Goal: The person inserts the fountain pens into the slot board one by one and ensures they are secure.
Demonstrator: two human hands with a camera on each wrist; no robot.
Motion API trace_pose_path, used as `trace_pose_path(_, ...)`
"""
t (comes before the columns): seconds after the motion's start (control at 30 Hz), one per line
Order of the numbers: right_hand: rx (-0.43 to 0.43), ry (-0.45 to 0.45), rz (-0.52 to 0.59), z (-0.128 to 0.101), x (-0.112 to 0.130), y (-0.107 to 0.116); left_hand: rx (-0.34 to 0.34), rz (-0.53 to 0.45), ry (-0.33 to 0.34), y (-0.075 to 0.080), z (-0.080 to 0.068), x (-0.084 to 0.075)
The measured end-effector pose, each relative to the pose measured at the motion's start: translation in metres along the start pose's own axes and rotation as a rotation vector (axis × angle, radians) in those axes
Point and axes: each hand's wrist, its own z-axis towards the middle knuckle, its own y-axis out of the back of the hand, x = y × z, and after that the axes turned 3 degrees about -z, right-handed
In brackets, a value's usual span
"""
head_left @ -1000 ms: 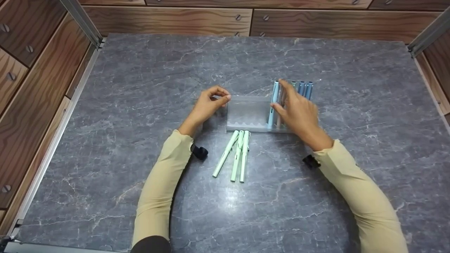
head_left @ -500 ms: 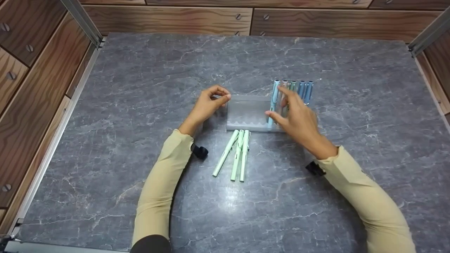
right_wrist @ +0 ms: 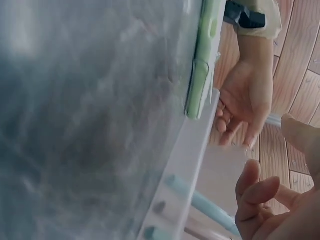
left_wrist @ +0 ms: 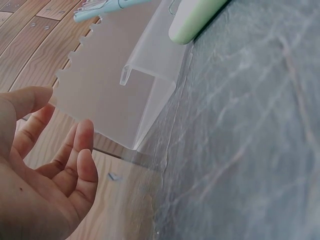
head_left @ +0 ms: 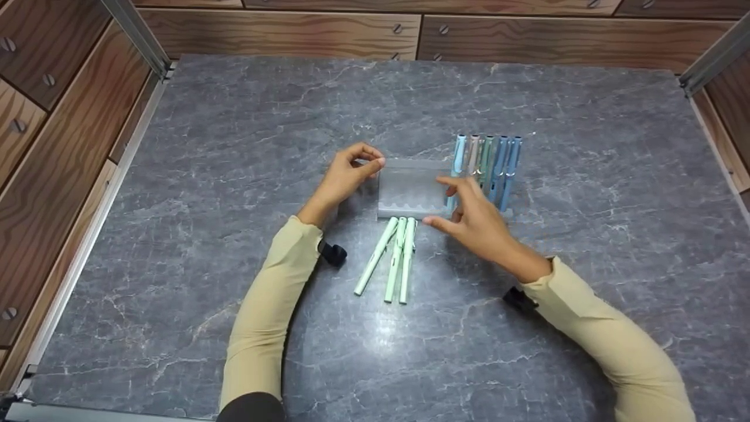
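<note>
Three green pens (head_left: pixel 389 258) lie side by side on the grey table (head_left: pixel 176 234), nearest; just past them the right hand (head_left: pixel 477 225) hovers, fingers loose and holding nothing; the left hand (head_left: pixel 345 176) pinches the clear rack's (head_left: pixel 410 190) left end (five pens (head_left: pixel 486 167) rest in its right side).

A grey marble tabletop (head_left: pixel 205 176) sits ringed by wooden drawer fronts (head_left: pixel 281 29).

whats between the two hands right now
The empty left part of the clear pen rack lies between the left hand and right hand, seen in the head view.
</note>
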Motion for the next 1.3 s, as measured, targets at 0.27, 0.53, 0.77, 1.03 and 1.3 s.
trace_pose_path(0.27,0.121,-0.06,0.035,-0.005,0.001,-0.007,-0.007,0.013,-0.022,0.0,0.001,0.0)
trace_pose_path(0.53,0.207,-0.084,0.053,-0.009,0.001,-0.013,0.007,0.023,-0.024,0.001,-0.001,0.0)
trace_pose_path(0.77,0.247,-0.076,0.018,-0.01,0.002,-0.019,0.004,0.02,-0.026,0.002,-0.001,0.001)
trace_pose_path(1.03,0.342,-0.114,-0.069,-0.008,0.006,-0.022,0.002,0.02,-0.016,0.001,-0.001,0.001)
trace_pose_path(1.3,0.383,-0.118,-0.124,-0.006,0.01,-0.025,0.008,0.023,-0.01,0.001,-0.001,0.0)
